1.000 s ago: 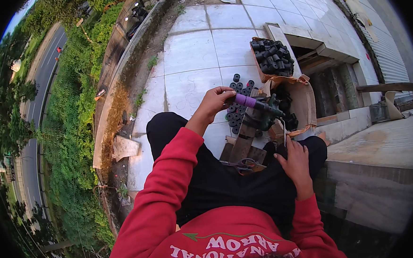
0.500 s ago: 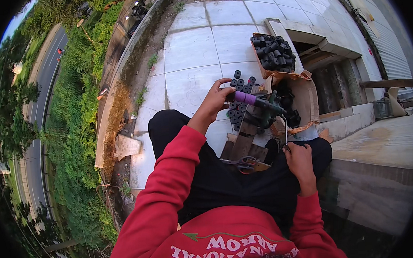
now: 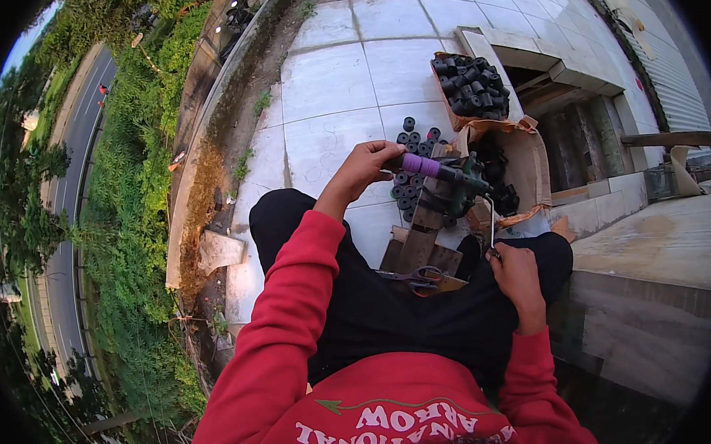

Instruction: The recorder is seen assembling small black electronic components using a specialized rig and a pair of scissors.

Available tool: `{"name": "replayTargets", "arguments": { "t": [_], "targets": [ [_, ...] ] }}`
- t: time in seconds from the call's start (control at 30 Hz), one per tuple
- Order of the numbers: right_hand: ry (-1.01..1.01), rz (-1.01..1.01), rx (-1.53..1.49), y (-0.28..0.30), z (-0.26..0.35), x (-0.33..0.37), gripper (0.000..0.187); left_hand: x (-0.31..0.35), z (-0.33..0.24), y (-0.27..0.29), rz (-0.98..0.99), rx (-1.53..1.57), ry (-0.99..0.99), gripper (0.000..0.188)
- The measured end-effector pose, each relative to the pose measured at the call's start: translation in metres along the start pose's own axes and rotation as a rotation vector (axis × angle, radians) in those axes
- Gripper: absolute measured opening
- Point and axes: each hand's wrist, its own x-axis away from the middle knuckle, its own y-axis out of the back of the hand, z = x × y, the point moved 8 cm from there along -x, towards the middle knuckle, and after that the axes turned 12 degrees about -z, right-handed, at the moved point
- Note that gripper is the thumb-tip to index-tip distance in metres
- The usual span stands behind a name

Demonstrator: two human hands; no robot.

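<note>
A green metal hand-cranked device (image 3: 461,187) is fixed on a wooden stand (image 3: 419,246) between my knees. From it a dark rod with a purple band (image 3: 421,166) sticks out to the left. My left hand (image 3: 364,169) is closed at the rod's outer end, thumb and index finger curled about it; its other fingers are partly hidden. Below the device's right side hangs a thin metal crank (image 3: 492,220), its grip wrapped in my right hand (image 3: 517,277). Scissors (image 3: 421,277) lie on the stand's near end.
Several small black rolls (image 3: 407,185) stand on the white tiles behind the rod. Farther back, a box of black rolls (image 3: 471,86) sits beside an open cardboard box (image 3: 525,163). An opening with wooden boards (image 3: 583,147) lies right; a low wall (image 3: 197,162) runs left.
My left hand has shifted slightly at the rod's end, its index finger coming down from a raised curve. My right hand and the crank look nearly unchanged.
</note>
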Motion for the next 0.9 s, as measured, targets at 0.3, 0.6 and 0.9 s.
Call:
{"name": "replayTargets", "arguments": {
  "t": [0.3, 0.6, 0.9],
  "targets": [
    [0.021, -0.024, -0.044, -0.007, -0.005, 0.0, 0.016, 0.001, 0.007, -0.002, 0.02, 0.066, 0.057, 0.033],
    [0.005, -0.004, -0.058, -0.012, -0.005, 0.002, 0.019, 0.008, 0.022, -0.003, 0.01, 0.164, 0.033, 0.032],
    [0.035, -0.006, -0.017, -0.018, -0.008, 0.001, 0.017, 0.011, 0.029, -0.01, 0.085, 0.466, 0.11, 0.032]
  ]
}}
